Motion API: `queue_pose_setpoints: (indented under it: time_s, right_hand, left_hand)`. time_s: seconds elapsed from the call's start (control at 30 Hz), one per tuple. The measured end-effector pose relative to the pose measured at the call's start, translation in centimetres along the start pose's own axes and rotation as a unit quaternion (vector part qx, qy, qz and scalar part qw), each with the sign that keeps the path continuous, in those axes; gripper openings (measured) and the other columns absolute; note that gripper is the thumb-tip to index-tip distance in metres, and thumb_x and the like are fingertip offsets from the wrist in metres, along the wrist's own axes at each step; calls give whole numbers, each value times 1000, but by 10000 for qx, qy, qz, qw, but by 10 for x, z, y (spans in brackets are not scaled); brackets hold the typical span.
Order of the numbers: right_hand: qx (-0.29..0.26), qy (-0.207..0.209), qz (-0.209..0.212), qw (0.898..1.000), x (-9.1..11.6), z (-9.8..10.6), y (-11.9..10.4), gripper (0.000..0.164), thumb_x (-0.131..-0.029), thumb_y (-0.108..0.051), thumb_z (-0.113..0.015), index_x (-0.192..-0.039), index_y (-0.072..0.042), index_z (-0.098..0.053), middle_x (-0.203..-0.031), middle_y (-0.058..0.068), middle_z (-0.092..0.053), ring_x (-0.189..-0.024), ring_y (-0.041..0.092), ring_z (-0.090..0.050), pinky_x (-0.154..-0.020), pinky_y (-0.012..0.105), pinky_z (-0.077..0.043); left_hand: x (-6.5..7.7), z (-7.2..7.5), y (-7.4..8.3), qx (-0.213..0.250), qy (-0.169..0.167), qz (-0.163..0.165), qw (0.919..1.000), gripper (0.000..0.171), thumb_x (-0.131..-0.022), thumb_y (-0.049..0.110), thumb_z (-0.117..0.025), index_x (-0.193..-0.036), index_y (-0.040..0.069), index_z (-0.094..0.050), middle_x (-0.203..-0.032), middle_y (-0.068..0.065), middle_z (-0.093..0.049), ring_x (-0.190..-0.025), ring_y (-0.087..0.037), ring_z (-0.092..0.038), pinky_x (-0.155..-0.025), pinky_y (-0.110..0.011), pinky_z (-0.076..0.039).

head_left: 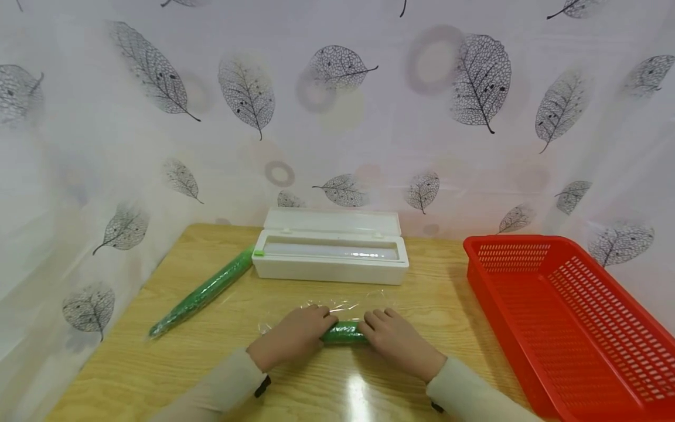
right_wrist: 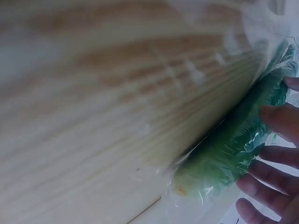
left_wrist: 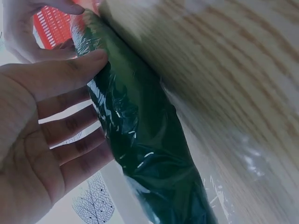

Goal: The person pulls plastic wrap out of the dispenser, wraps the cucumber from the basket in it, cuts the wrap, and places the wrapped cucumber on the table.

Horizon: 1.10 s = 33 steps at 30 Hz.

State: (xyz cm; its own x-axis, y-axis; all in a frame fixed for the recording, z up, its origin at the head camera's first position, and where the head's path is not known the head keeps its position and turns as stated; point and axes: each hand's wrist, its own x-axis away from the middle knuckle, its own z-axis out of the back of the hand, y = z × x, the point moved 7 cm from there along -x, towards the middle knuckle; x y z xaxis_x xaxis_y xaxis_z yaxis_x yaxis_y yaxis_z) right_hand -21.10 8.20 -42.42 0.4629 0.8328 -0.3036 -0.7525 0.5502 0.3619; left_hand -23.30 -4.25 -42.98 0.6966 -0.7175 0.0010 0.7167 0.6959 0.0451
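Observation:
A green cucumber (head_left: 344, 333) lies crosswise on the wooden table in clear cling film (head_left: 337, 306), with loose film spread beyond it. My left hand (head_left: 296, 335) grips its left part and my right hand (head_left: 398, 343) its right part, leaving a short middle stretch bare between them. In the left wrist view, the thumb presses the wrapped cucumber (left_wrist: 140, 116) from one side, the fingers from the other. The right wrist view shows its pale end (right_wrist: 182, 184) inside the film, sticking out past my right thumb and fingers. Both hands hide most of the cucumber in the head view.
Behind the hands stands a white cling film box (head_left: 329, 272) with its lid raised and a film roll (head_left: 329, 251) inside. A second wrapped cucumber (head_left: 203, 295) lies slantwise at left, its far end by the box. A red plastic basket (head_left: 495, 316) stands at right.

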Motion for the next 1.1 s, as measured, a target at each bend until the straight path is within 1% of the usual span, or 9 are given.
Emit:
queue_pose_setpoints:
  time_s: [0.2, 0.27, 0.43, 0.57, 0.67, 0.77, 0.93, 1.03, 1.1]
  right_hand:
    - [34, -442, -74, 9990, -4, -5, 3, 38, -73, -33, -79, -96, -14, -56, -88, -3, -56, -78, 11, -55, -64, 24, -46]
    - [-1, -527, -113, 9985, -6, -6, 4, 40, -72, -31, -79, -97, -14, -54, -89, -3, -57, -78, 11, -55, -63, 23, -46]
    - [-93, -606, -258, 9978, -9, -10, 7, 39, -74, -23, -78, -101, -12, -53, -93, 0, -58, -81, 13, -58, -64, 25, -50]
    - [-191, -695, -412, 9966, -11, -12, 8, 37, -75, -20, -78, -101, -11, -53, -97, 2, -59, -83, 14, -58, -66, 27, -52]
    - [-212, -757, -459, 9958, -11, -12, 8, 40, -72, -23, -80, -100, -11, -53, -99, 2, -60, -84, 14, -58, -66, 26, -51]
    - [-208, -803, -462, 9955, -11, -11, 8, 43, -70, -27, -81, -99, -11, -54, -98, 2, -60, -83, 13, -58, -65, 25, -51]
    - [-225, -860, -479, 9949, -10, -11, 8, 43, -71, -31, -80, -99, -11, -55, -96, 1, -59, -82, 12, -57, -65, 24, -50]
    - [-175, -829, -469, 9953, -10, -11, 8, 41, -72, -30, -79, -99, -11, -56, -96, 1, -60, -82, 13, -58, -65, 25, -51]
    - [-71, -779, -452, 9959, -10, -11, 7, 40, -72, -29, -79, -100, -10, -58, -96, 2, -61, -83, 13, -60, -67, 26, -52]
  left_hand:
    - [-1, 0, -6, 149, -106, 9, 9998, 39, -80, 22, -73, -115, 11, -59, -105, -2, -64, -92, -16, -62, -77, -28, -54]
    - [-1, 1, -7, 172, -99, -9, 9998, 42, -81, 22, -73, -118, 11, -59, -107, -3, -64, -94, -17, -62, -80, -28, -54]
    - [-1, 1, -11, 369, -77, 65, 9993, 46, -82, 21, -71, -124, 9, -56, -114, -6, -65, -100, -19, -63, -86, -31, -53]
    - [-2, -3, -13, 495, -98, 185, 9986, 44, -82, 22, -71, -121, 9, -55, -110, -5, -66, -98, -18, -63, -84, -32, -53]
    - [-2, -6, -13, 352, -24, 209, 9992, 44, -80, 25, -74, -118, 11, -55, -108, -4, -64, -96, -18, -62, -83, -32, -53]
    - [-1, -4, -12, 130, 164, 213, 9996, 45, -77, 24, -77, -116, 14, -56, -107, -3, -60, -93, -16, -58, -78, -30, -52]
    - [2, 1, -10, -255, 562, 75, 9981, 40, -77, 13, -76, -112, 17, -58, -98, -1, -55, -84, -13, -52, -67, -25, -47]
    - [1, 0, -11, -404, 596, 78, 9974, 41, -77, 10, -75, -113, 15, -57, -98, -1, -58, -86, -14, -56, -71, -27, -50]
    - [-1, -2, -12, -449, 511, 158, 9976, 41, -78, 11, -74, -114, 13, -55, -102, -2, -61, -93, -16, -60, -79, -31, -52]
